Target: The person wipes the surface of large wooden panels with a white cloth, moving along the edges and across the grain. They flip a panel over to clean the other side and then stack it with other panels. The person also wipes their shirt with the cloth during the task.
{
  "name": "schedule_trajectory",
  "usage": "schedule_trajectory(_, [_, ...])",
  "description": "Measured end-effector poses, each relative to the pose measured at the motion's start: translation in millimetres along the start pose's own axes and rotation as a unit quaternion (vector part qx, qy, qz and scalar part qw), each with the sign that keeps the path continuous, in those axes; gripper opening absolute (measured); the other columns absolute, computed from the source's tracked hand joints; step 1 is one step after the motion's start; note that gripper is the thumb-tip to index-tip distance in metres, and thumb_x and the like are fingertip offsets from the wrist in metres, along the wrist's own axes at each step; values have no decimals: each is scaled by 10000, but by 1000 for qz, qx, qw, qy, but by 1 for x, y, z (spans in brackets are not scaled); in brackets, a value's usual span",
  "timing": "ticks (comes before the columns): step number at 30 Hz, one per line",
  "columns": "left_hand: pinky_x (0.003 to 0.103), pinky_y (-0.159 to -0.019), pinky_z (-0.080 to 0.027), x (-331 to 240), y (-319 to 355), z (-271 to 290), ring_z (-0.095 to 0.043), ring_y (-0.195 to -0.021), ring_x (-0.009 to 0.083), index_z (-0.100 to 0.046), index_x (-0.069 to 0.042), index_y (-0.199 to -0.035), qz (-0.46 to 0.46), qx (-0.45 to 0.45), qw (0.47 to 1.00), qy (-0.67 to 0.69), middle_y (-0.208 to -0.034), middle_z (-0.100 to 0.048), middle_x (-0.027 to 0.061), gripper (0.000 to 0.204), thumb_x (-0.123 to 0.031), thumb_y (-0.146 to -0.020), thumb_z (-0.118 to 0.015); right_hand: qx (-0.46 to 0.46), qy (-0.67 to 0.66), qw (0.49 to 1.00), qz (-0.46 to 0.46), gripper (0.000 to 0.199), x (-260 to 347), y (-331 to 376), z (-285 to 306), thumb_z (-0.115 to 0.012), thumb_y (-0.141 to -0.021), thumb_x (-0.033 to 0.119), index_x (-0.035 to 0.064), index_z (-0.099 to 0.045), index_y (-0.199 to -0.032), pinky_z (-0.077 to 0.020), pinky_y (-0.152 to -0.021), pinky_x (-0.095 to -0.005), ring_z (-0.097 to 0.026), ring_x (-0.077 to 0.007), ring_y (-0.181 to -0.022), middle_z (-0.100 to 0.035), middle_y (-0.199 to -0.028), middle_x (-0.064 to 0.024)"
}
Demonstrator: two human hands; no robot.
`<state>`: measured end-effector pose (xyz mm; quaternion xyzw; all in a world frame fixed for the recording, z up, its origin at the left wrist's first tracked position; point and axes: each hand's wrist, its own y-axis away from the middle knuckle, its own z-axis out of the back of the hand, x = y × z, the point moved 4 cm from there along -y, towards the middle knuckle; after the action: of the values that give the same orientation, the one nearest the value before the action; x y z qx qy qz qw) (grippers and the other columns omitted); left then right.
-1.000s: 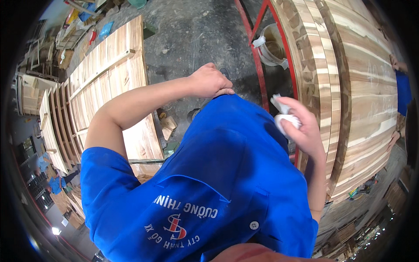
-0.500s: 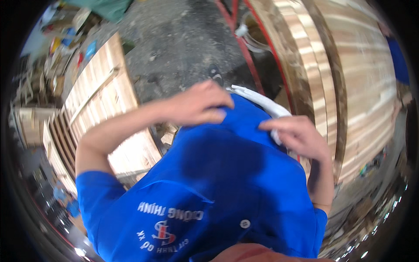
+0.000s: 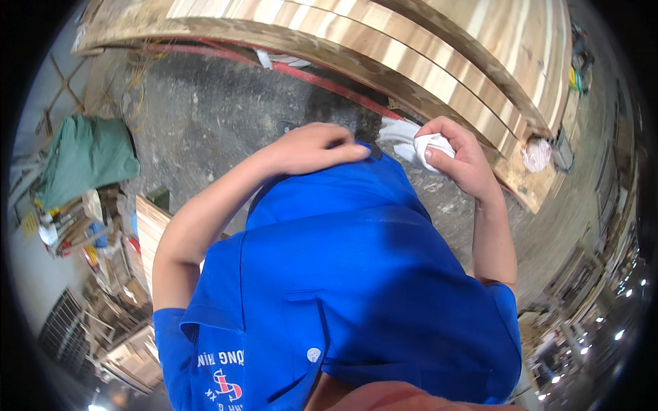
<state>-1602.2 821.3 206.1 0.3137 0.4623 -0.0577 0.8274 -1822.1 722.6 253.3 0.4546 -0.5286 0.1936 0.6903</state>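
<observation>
Bunched in my right hand (image 3: pixel 460 156) is a white cloth (image 3: pixel 433 146); my fingers and thumb close round it at the front right of my body. A looser white part (image 3: pixel 399 134) trails from it toward the bench edge; whether it is one piece with the bundle is unclear. My left hand (image 3: pixel 312 147) rests against the lower front of my blue shirt (image 3: pixel 329 226). Its fingers curl loosely, with a gap between thumb and forefinger and nothing visible in it. The fingertips are partly hidden.
Ahead, striped wooden panels (image 3: pixel 411 61) lie on a red-framed stand (image 3: pixel 329 85). A crumpled pale bundle (image 3: pixel 537 155) sits at its right end. A green sheet (image 3: pixel 89 161) covers something at left, above scrap wood. Another wooden panel (image 3: pixel 147 226) stands beside my left arm.
I have turned rightward, so the panel stack now lies across the front. My right hand has closed on the white cloth and lifted it off my hip. My left hand stays near the shirt front.
</observation>
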Motion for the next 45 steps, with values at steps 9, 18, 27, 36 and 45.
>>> schedule_trajectory(9, [417,-762,-458,-57,-57,-21,-628,-849,243,-587,-113,-866,-203,-92,895,-387,-845,-630,39,210,-317,-841,-634,-96,-107,987,75,174,-48,55,-4,-582,-909,132,29,-569,-1049,-473,-741,-249,-574,-87,-845,-608,-909,-14])
schedule_trajectory(18, [416,-857,-410,-48,-70,-41,-601,-852,199,-573,-131,-827,-268,-154,841,-444,-838,-622,5,198,-319,-827,-635,-30,-149,988,20,154,-53,68,-27,-643,-857,95,33,-595,-989,-471,-731,-247,-569,-77,-825,-605,-889,-2])
schedule_trajectory(27, [453,-866,-375,-24,-72,-55,-582,-870,179,-615,-185,-815,-245,-155,819,-495,-836,-642,-15,114,-273,-774,-556,-16,290,951,103,191,-40,10,-73,-647,-809,234,82,-596,-912,-488,-749,-444,-639,-343,-874,-655,-880,-179])
schedule_trajectory(36, [314,-822,-476,-35,-72,-11,-577,-901,192,-602,-98,-1039,-183,-46,982,28,-979,-634,70,342,-423,-946,-557,-167,-16,970,173,194,61,-8,4,-569,-855,148,7,-601,-984,-438,-715,-253,-523,-76,-836,-576,-891,-13])
schedule_trajectory(45, [624,-1029,-379,-33,-40,52,-417,-1297,379,-272,-154,-1463,-244,-76,740,622,-1415,-433,116,707,-600,-934,-419,-1,1,951,308,308,171,-119,-56,-582,-888,115,-9,-577,-1170,-466,-838,-266,-575,-126,-937,-625,-1036,-64])
